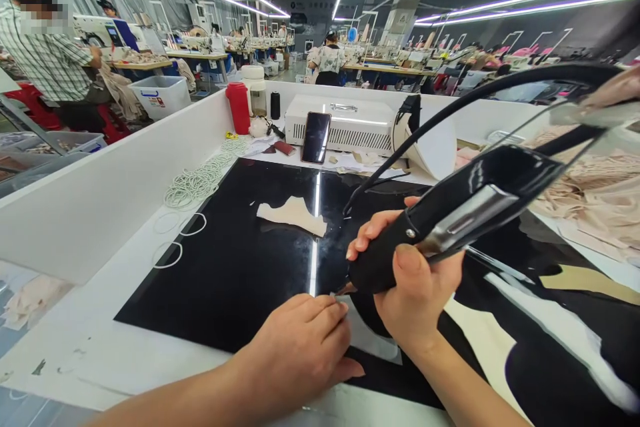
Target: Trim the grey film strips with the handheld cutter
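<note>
My right hand (410, 280) is wrapped round the black handle of a corded hand tool (465, 207), whose tip points down at the black glossy work mat (235, 260). A black cable (500, 83) arcs up from the tool to the right. My left hand (300, 347) rests knuckles-up on the mat just left of the tool tip, fingers curled and pressing on a pale thin fabric piece (370, 340). Another beige fabric piece (293, 213) lies alone on the mat farther back.
A white box machine (350, 123), a phone (317, 137), a red flask (239, 107) and white elastic rings (200, 180) stand behind the mat. Beige fabric piles (595, 193) lie right. A white wall (100, 193) borders left. Other people work at sewing tables beyond.
</note>
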{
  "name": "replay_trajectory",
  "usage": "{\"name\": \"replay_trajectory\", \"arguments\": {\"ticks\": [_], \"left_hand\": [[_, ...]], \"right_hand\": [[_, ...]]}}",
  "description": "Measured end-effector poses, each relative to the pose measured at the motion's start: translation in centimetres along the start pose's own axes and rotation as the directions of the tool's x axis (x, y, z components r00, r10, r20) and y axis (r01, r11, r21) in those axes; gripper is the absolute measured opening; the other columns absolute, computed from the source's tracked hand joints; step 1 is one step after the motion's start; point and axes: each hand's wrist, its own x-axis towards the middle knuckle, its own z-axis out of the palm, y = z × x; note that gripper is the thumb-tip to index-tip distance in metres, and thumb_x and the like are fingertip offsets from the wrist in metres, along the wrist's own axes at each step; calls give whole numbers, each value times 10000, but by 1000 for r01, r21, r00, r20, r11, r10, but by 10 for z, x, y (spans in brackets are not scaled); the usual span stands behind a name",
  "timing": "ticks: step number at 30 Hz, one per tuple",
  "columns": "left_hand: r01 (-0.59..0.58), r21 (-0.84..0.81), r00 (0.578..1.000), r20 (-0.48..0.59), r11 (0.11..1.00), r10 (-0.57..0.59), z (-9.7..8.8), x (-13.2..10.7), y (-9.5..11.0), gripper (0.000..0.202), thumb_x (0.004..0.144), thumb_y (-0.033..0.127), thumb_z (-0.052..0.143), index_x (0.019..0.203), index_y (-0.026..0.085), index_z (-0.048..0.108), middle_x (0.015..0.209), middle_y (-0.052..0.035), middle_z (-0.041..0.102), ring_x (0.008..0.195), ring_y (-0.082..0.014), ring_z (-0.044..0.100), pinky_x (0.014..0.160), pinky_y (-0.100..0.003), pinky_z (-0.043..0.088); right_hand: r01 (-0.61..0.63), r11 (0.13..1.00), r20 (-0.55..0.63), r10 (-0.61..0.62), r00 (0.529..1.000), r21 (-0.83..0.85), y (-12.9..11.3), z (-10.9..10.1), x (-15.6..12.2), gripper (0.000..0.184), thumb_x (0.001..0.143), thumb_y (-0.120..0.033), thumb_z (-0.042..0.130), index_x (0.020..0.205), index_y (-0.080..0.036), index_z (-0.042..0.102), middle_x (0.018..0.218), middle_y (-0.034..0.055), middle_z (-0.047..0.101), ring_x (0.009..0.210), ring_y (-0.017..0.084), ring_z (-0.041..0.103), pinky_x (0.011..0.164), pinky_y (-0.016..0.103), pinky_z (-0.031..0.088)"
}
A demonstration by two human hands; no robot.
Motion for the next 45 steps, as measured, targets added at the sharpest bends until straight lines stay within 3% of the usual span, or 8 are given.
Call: {"name": "replay_trajectory", "arguments": {"ticks": [5, 18, 26, 33, 40, 45], "left_hand": [[9, -35, 999, 47, 999, -8, -6, 0, -1, 479, 1139, 523, 387, 1167, 133, 665, 1188, -107, 748, 1120, -262, 712, 881, -384, 602], [-24, 16, 995, 96, 1000, 22, -12, -1, -6, 412, 1140, 467, 404, 1236, 161, 663, 1203, -116, 743, 1124, -284, 713, 905, -428, 612], [-58, 62, 994, 94, 996, 52, -15, -3, -9, 431, 1160, 430, 349, 1232, 164, 680, 1255, -93, 751, 1127, -271, 714, 902, -417, 610], [-106, 70, 994, 22, 992, 105, -20, 3, -8, 347, 1158, 346, 413, 1217, 146, 690, 1226, -59, 759, 1170, -226, 690, 1146, -428, 499], [-6, -96, 991, 134, 995, 19, -11, 24, -2, 266, 1135, 252, 452, 1207, 131, 677, 1090, -82, 733, 1032, -212, 694, 935, -373, 598], [54, -173, 986, 168, 983, -24, -2, 26, -2, 186, 1113, 231, 528, 1148, 173, 702, 1071, -56, 726, 1024, -193, 695, 928, -354, 586]], "right_hand": [[12, 999, -83, -15, 996, -43, -18, -11, 2, 458, 823, -419, 881, 1172, -282, 618, 806, -28, 689, 596, 164, 640, 486, 305, 574], [-42, 992, -126, 28, 992, -115, -62, -49, -18, 481, 744, -425, 926, 1138, -275, 693, 770, -18, 694, 601, 180, 630, 428, 286, 586], [9, 994, -129, -23, 991, -111, -55, -46, -15, 455, 806, -425, 891, 1176, -282, 669, 814, -16, 687, 617, 174, 632, 456, 297, 583], [29, 992, -63, -37, 997, -122, -49, -43, -18, 316, 871, -438, 852, 1054, -278, 651, 858, -16, 679, 633, 166, 652, 500, 307, 581], [-4, 996, -95, -4, 996, -88, -50, -41, -19, 351, 849, -420, 877, 1072, -294, 638, 852, -23, 691, 634, 177, 653, 513, 321, 565], [-3, 996, -98, -7, 995, -93, -49, -40, -19, 338, 857, -404, 863, 1061, -285, 621, 848, -20, 689, 637, 183, 656, 505, 328, 567]]}}
